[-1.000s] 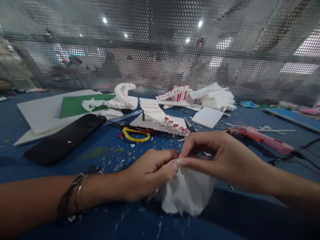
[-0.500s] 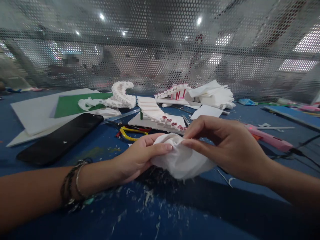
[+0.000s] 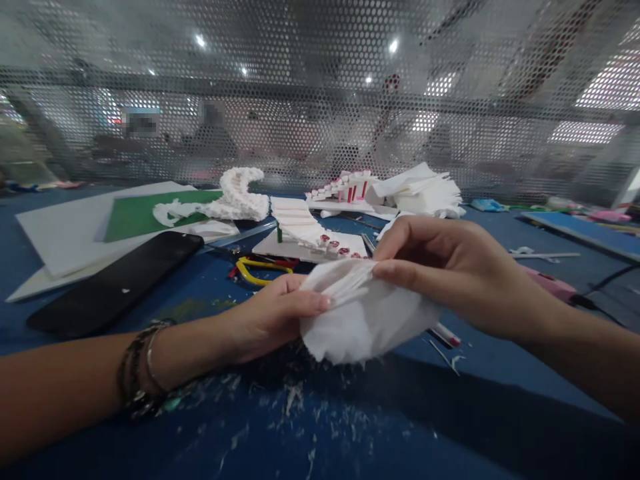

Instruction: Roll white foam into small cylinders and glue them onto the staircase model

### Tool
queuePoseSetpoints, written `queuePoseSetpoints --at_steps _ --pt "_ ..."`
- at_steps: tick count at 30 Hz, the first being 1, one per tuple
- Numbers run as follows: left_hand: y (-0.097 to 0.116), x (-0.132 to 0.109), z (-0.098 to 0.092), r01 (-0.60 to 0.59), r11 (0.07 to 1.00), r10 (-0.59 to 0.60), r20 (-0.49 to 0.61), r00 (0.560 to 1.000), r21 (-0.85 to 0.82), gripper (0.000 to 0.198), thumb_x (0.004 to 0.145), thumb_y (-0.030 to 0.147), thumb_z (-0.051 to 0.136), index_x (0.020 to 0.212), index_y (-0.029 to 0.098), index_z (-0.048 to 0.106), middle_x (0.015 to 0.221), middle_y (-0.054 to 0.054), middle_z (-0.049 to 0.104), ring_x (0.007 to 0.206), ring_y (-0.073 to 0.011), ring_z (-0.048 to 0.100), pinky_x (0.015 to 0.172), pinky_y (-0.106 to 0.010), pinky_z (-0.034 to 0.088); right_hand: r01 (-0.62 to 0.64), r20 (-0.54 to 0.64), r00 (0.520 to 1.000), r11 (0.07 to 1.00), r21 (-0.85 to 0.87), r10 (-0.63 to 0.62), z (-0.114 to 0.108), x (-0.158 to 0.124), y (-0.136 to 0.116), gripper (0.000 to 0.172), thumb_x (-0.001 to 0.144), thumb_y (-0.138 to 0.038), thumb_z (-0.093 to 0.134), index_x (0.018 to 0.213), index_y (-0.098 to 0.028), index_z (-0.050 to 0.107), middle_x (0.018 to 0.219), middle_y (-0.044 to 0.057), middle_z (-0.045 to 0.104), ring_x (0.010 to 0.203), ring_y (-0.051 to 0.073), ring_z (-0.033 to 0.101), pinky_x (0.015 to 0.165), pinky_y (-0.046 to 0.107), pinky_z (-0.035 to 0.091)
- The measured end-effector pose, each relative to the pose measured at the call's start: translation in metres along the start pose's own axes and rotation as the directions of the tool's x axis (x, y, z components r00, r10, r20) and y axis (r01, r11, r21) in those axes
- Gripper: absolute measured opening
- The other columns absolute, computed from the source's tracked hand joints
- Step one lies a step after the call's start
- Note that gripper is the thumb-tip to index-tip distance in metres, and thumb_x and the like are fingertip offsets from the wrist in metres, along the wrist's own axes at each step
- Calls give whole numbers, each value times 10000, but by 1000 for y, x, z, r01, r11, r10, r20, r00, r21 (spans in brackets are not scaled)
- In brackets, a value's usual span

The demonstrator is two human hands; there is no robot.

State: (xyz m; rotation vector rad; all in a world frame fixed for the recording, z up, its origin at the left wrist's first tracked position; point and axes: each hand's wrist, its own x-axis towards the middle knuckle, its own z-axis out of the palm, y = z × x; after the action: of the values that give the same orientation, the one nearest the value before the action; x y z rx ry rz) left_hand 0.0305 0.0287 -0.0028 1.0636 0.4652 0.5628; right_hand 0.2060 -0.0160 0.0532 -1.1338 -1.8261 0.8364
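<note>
Both my hands hold one crumpled white tissue (image 3: 367, 317) a little above the blue table (image 3: 350, 427). My left hand (image 3: 273, 313) grips its left edge, fingers curled round it, with bracelets on the wrist. My right hand (image 3: 450, 270) pinches the tissue's top edge between thumb and fingertips. White scraps lie on the table under the tissue.
A black phone (image 3: 117, 283) lies at the left beside white and green sheets (image 3: 145, 213). Yellow-handled scissors (image 3: 255, 270), white foam stair models (image 3: 305, 230), a stack of white tissues (image 3: 430, 190) and a pink glue gun (image 3: 547, 285) lie behind my hands. A perforated metal screen (image 3: 320, 100) closes the back.
Both hands have lifted the tissue off the table and spread it wider. My right hand has risen and moved slightly right.
</note>
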Motion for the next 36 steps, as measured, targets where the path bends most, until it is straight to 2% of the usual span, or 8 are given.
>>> queuePoseSetpoints --at_steps 11,14,18,22,25,28,33,36 --pt "42 8 -28 -350 906 340 82 937 237 336 592 243 605 374 166 361 367 64 297 411 -57 282 524 -214 339 -21 -144 989 992 125 39 -16 11 5 124 656 -174 658 637 -141 540 532 -57 529 425 21 455 348 119 315" --pt "55 14 -40 -413 863 439 -27 898 290 303 646 227 546 421 167 352 449 58 312 450 -66 278 534 -204 326 -54 -128 990 995 79 64 -15 12 6 129 673 -198 641 639 -146 529 533 -54 533 432 26 461 370 127 330" --pt "50 9 -29 -344 540 598 -62 799 768 108 749 264 492 779 168 533 793 -12 522 716 -125 462 651 -226 348 -70 59 995 984 -162 81 -3 5 3 87 689 -181 620 664 -145 545 630 -21 588 566 57 529 494 153 405" --pt "22 -7 -3 -337 93 487 253 836 937 344 812 376 442 1068 151 489 1045 -90 547 936 -216 483 822 -302 326 18 107 994 937 -349 21 14 -5 -3 101 736 -200 573 647 -157 550 620 -25 591 576 69 538 533 178 422" --pt "6 -13 10 -334 -149 378 365 850 931 332 845 368 360 897 117 570 835 -103 605 782 -232 522 812 -365 325 69 83 996 919 -388 -39 21 -11 -6 95 734 -174 573 640 -165 558 636 -32 620 582 67 560 533 175 425" --pt "3 -13 11 -309 -233 396 380 836 922 319 867 327 312 852 152 578 746 -60 619 707 -197 534 848 -358 315 84 33 996 902 -424 -77 23 -14 -10 75 721 -164 585 647 -175 578 626 -35 637 573 69 573 525 173 431" --pt "9 -16 7 -350 -271 560 443 700 897 189 844 271 384 885 200 554 847 -19 648 786 -163 555 933 -309 245 102 -52 990 914 -394 -133 23 -16 -15 104 730 -235 594 646 -175 583 603 -29 637 552 69 575 496 160 441" --pt "15 -17 7 -364 -240 559 435 706 900 132 814 249 446 811 212 572 850 -18 646 808 -175 543 868 -308 286 81 -70 991 920 -382 -116 23 -14 -12 89 734 -212 585 656 -169 588 611 -22 638 560 70 580 506 156 452"
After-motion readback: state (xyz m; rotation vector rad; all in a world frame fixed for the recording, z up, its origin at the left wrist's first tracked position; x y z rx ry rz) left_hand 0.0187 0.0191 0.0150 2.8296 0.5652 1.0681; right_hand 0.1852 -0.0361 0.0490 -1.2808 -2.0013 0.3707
